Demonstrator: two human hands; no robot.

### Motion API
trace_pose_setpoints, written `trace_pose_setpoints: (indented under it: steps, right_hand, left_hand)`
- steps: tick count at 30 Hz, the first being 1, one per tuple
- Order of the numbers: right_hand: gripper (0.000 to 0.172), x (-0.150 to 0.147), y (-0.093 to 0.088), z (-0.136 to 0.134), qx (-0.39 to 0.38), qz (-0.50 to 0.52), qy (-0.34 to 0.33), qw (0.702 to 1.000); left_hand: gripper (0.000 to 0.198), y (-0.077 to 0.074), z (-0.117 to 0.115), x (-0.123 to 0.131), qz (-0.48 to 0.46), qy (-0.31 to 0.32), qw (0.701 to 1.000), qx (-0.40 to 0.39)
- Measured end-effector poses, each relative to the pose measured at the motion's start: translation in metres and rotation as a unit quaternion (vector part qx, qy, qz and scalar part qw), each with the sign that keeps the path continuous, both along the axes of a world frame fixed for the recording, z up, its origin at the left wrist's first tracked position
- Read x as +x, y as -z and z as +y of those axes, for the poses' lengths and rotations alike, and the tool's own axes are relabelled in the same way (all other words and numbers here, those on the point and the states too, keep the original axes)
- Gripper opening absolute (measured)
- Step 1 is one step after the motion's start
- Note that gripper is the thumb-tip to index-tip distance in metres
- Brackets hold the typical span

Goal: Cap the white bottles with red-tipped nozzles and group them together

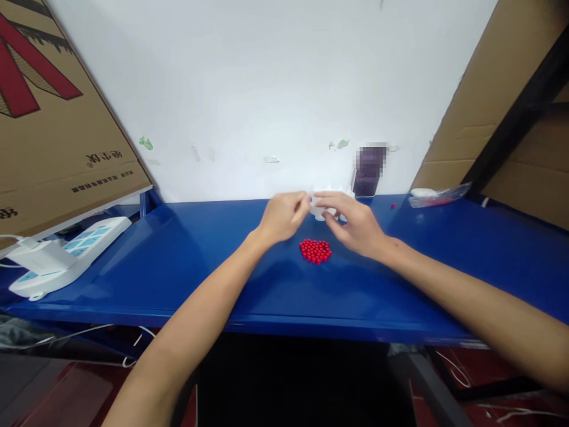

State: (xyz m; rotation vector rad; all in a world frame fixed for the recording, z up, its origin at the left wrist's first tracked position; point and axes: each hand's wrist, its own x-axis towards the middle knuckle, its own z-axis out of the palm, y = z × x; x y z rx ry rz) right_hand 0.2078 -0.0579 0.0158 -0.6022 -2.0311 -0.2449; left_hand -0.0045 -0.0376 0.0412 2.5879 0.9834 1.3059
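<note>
Wall, white and plain, fills the back. Below it runs a long blue metal surface. A big brown cardboard box with red print leans over the left end. More plain brown cardboard stands at the right end, with a black bar across it. A white power strip with pale blue switches lies flat on the left part of the surface.

Two bare arms reach in from below. The left hand and the right hand meet near the back of the surface, close to the wall. A dark blurred thing stands against the wall just behind the right hand. A clear plastic bag lies far to the right.

A pile of small round red beads sits on the surface, between the two wrists and just in front of the hands. Neither hand touches it.

A small white plastic piece is held up between the hands. The left fingers pinch it tight from one side. The right fingers grip it from the other side. What it is stays too small to tell. One loose red bead lies alone near the bag.
</note>
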Motion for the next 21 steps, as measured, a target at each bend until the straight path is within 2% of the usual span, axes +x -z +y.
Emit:
trace_pose_setpoints:
  steps: [3, 5, 7, 9, 13, 15, 19, 21]
  right_hand:
    - [0.036, -0.020, -0.013, -0.016, 0.108, 0.007, -0.018, 0.994]
    - [0.033, -0.044, -0.018, -0.031, 0.150, -0.041, -0.059, 0.986]
    - [0.026, -0.075, -0.020, -0.047, 0.184, -0.104, -0.132, 0.968]
    - [0.025, -0.111, -0.021, -0.062, 0.205, -0.161, -0.204, 0.944]
    - [0.039, -0.179, -0.025, -0.089, 0.147, -0.284, -0.250, 0.914]
    - [0.041, -0.204, -0.030, -0.101, 0.112, -0.334, -0.272, 0.896]
    - [0.029, -0.237, -0.038, -0.118, 0.033, -0.389, -0.320, 0.863]
    - [0.030, -0.246, -0.038, -0.120, 0.002, -0.405, -0.353, 0.843]
  left_hand:
    - [0.043, -0.006, 0.015, -0.012, -0.151, -0.095, 0.983, 0.043]
    - [0.046, -0.005, 0.026, -0.017, -0.226, -0.164, 0.960, 0.027]
    - [0.047, -0.001, 0.033, -0.019, -0.236, -0.191, 0.953, 0.000]
    - [0.047, 0.003, 0.035, -0.018, -0.211, -0.202, 0.956, -0.012]
    - [0.044, 0.005, 0.028, -0.013, -0.146, -0.220, 0.965, -0.006]
    - [0.043, 0.003, 0.026, -0.012, -0.114, -0.227, 0.967, -0.015]
    - [0.041, -0.002, 0.030, -0.018, -0.083, -0.232, 0.967, -0.058]
    - [0.043, -0.002, 0.032, -0.021, -0.078, -0.231, 0.968, -0.063]
